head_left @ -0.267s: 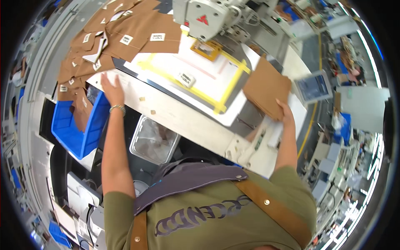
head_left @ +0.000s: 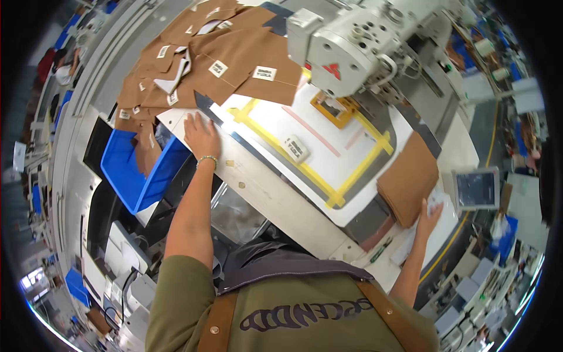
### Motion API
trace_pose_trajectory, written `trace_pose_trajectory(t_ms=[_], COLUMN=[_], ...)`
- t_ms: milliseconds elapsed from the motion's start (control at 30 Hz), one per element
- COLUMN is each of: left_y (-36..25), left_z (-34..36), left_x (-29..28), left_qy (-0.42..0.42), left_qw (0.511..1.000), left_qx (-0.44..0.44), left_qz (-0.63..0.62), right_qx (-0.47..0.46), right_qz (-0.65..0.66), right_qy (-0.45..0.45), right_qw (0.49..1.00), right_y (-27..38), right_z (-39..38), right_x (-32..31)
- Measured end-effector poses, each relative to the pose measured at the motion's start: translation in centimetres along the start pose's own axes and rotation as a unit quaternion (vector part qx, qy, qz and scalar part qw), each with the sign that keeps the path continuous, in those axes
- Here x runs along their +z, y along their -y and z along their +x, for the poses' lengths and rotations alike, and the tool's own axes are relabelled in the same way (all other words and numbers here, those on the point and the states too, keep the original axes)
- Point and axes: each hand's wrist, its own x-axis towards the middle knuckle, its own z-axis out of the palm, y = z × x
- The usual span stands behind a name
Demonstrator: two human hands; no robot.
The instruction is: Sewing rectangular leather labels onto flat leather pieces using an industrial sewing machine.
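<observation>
My left hand [head_left: 202, 138] lies flat on the white table edge [head_left: 258, 193], fingers stretched out, holding nothing. Beside it, a blue bin [head_left: 126, 176] has brown pieces hanging into it. At the right, a stack of brown fabric-like pieces [head_left: 410, 176] rests by the white template board [head_left: 314, 126], which is bordered with yellow tape. My right hand [head_left: 430, 218] is at the stack's lower right edge, its fingers apart over something whitish. Whether the thumb touches the stack, I cannot tell. A small stack of white labels [head_left: 296, 151] sits on the board.
A sewing machine head [head_left: 352, 56] overhangs the board's far side, near a yellow frame [head_left: 335, 110]. Brown pieces with white labels [head_left: 234, 53] cover the far left. A screen panel [head_left: 478, 189] stands at right. A clear plastic tub [head_left: 234, 217] is below the table edge.
My right hand has let go of the brown stack's near corner and its fingers have spread beside it. My left hand stays on the table edge. The whole view has shifted.
</observation>
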Motion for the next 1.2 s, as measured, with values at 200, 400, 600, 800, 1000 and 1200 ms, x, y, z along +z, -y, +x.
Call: trace_pose_trajectory(t_ms=[200,400,600,800,1000,1200], left_y=[-0.4,-0.8,-0.6,2.8,12.3,14.7], left_z=[0.3,0.0,0.2,0.9,0.1,-17.4], left_x=[-1.3,-1.3,-1.2,1.0,2.5,1.9], left_qy=[0.002,0.006,-0.001,-0.005,-0.169,0.038], left_qw=[1.000,0.999,0.998,0.992,0.643,0.938], left_qx=[-0.015,-0.037,-0.045,-0.044,-0.273,-0.332], left_qz=[-0.003,-0.019,-0.032,-0.119,-0.695,-0.087], right_qx=[-0.364,-0.473,-0.467,-0.454,-0.455,-0.455], right_qz=[-0.106,-0.080,-0.126,-0.124,-0.073,-0.096], right_qy=[0.077,0.219,0.217,0.214,0.200,0.184], right_qw=[0.922,0.849,0.848,0.856,0.865,0.866], right_y=[10.4,17.3,17.0,17.4,17.9,17.5], right_z=[-9.3,-13.5,-13.7,-14.1,-14.1,-14.0], right_x=[8.3,16.5,17.2,17.2,16.5,16.0])
